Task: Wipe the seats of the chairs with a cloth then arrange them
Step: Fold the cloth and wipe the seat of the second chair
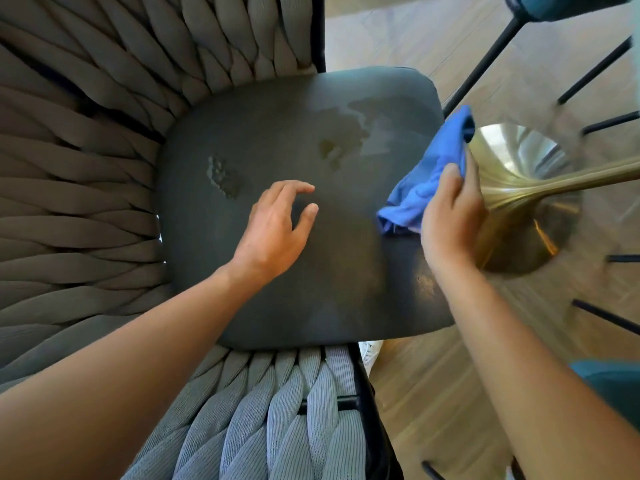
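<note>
A dark grey cushioned chair seat [284, 140] fills the middle of the view, ringed by a woven grey rope back and arms [79, 133]. Lighter marks show on the seat near its far right part and at its left. My right hand [450, 220] grips a bunched blue cloth [429, 178] at the seat's right edge. My left hand [277, 226] hovers over the middle of the seat with fingers spread and loosely bent, holding nothing.
A brass table pedestal base [526, 195] stands on the wooden floor [433, 393] just right of the chair. Black legs of other chairs [485, 64] ring the base, with teal seats at the top right [561, 5] and lower right [613, 386].
</note>
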Action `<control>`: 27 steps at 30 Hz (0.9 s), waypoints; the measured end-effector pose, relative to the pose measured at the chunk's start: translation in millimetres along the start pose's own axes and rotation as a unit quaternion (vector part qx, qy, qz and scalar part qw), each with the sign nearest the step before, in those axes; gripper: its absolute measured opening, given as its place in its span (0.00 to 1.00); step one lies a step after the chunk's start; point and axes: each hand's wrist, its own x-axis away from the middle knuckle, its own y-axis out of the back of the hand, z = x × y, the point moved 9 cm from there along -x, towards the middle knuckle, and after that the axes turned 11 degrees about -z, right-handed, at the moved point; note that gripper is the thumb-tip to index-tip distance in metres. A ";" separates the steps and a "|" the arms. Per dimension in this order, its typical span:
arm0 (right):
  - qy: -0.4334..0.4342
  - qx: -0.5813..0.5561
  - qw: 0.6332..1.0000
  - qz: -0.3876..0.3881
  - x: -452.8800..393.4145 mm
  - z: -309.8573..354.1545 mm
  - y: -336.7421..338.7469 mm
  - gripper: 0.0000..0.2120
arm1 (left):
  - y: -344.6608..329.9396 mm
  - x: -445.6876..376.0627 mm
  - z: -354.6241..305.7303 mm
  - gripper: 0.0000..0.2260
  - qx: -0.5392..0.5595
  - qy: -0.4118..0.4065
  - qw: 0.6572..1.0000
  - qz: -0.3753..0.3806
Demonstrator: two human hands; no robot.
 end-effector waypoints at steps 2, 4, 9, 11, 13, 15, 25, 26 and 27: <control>0.071 0.076 0.992 0.064 -20.0 -1.3 -46.5 0.24 | -1.0 -6.3 -1.2 0.13 0.003 -0.003 1.000 -0.009; 0.146 0.139 0.971 0.127 -20.0 -6.0 -95.4 0.24 | -0.3 -12.6 -0.5 0.13 0.006 -0.002 1.000 -0.018; 0.287 0.135 0.927 0.199 15.1 14.8 -148.4 0.23 | 1.7 -23.7 12.0 0.14 0.006 0.010 0.999 -0.042; 0.346 0.120 0.895 0.255 42.5 19.7 -162.5 0.23 | 3.9 -23.3 17.7 0.14 0.003 0.017 0.998 -0.058; 0.381 0.111 0.869 0.296 66.2 18.5 -168.8 0.23 | 10.2 -21.2 21.2 0.14 0.011 0.025 0.996 -0.083; 0.389 0.097 0.852 0.338 86.3 16.0 -163.9 0.24 | 18.3 -17.4 21.0 0.15 0.031 0.046 0.993 -0.106; 0.303 0.058 0.916 0.258 63.5 1.8 -87.4 0.21 | -18.5 1.4 9.2 0.28 -0.053 0.112 0.989 -0.085; 0.317 0.098 0.916 0.227 48.4 -2.9 -85.2 0.22 | -32.1 3.3 5.5 0.31 -0.076 0.128 0.987 -0.066; 0.331 0.134 0.909 0.213 36.3 -8.7 -86.4 0.22 | -45.2 3.9 1.2 0.35 -0.085 0.150 0.984 -0.048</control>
